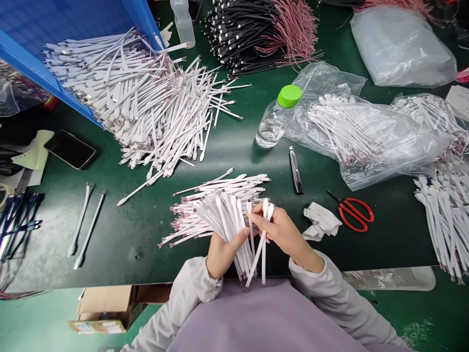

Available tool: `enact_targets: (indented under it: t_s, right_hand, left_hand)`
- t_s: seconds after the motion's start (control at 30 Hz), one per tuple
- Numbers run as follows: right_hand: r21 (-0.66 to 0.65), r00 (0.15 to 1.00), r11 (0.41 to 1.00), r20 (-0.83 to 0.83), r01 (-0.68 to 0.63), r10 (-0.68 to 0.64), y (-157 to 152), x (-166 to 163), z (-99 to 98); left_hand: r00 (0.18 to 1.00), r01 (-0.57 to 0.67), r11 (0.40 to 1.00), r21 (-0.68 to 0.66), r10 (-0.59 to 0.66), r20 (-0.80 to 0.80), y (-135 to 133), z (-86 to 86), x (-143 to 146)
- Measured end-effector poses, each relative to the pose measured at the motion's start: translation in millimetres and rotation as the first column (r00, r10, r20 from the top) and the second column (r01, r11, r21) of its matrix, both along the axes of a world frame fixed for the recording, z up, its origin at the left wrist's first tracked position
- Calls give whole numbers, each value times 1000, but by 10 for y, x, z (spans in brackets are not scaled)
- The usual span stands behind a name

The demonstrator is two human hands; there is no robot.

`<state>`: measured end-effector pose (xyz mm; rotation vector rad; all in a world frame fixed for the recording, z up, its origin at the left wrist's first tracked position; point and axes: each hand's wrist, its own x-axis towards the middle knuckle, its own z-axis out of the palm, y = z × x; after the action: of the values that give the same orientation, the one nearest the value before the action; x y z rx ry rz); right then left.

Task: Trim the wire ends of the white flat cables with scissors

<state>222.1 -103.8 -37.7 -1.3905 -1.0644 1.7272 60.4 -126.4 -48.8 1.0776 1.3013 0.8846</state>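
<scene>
Dark green worktop [230, 146], crowded along its far side and right end. Far left: blue bin [84, 19], tipped toward the table, with a big heap of white cables [157, 107] spilling out of it. Near left edge, dark blue cables [16, 225]; right of them a phone [71, 149], dark screen up, and nearer, two loose white cables [90, 229] lying side by side, apart. Below table level, a cardboard box [106, 298].

Near centre: smaller pile of white cables [186, 215] flat on the worktop, just beyond the hands. Left hand [223, 252] closed round a fanned bundle of white cables [230, 210], thumb across the front. Right hand [282, 227] just beside it, thumb and fingers pinching at least two white cables [263, 266], which cross. Far centre, black cables with red wires [242, 34].

Right of centre: green-capped bottle [271, 127], upright; nearer, a utility knife [296, 171]; then crumpled tissue [322, 220] just beside red-handled scissors [353, 212]. Beyond them, a clear bag [351, 132] containing white cables. Right edge: another stack of white cables [450, 210].
</scene>
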Motion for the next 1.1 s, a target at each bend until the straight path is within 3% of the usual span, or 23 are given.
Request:
enact_targets:
  t_s: [0.2,0.4,0.53,0.87,1.0,1.1]
  right_hand:
    - [-66,986,997,-164,-37,26,7,4,-17]
    - [-173,945,985,-323,-8,-49,15,37,-63]
    - [-178,927,984,-369,1,-68,16,40,-71]
    - [8,972,995,-217,95,-91,-24,-5,-46]
    - [-23,927,977,-312,214,-211,3,66,34]
    - [-60,910,976,-353,208,-216,90,220,197]
  left_hand:
    - [1000,30,999,42,-30,-1,41,35,16]
    - [997,67,993,102,-63,-43,46,40,8]
    - [999,19,995,98,-16,-37,46,51,23]
    - [999,3,1000,-2,-3,33,102,89,58]
    - [980,-1,990,-139,29,199,98,85,64]
    - [942,-42,967,-253,122,312,106,106,54]
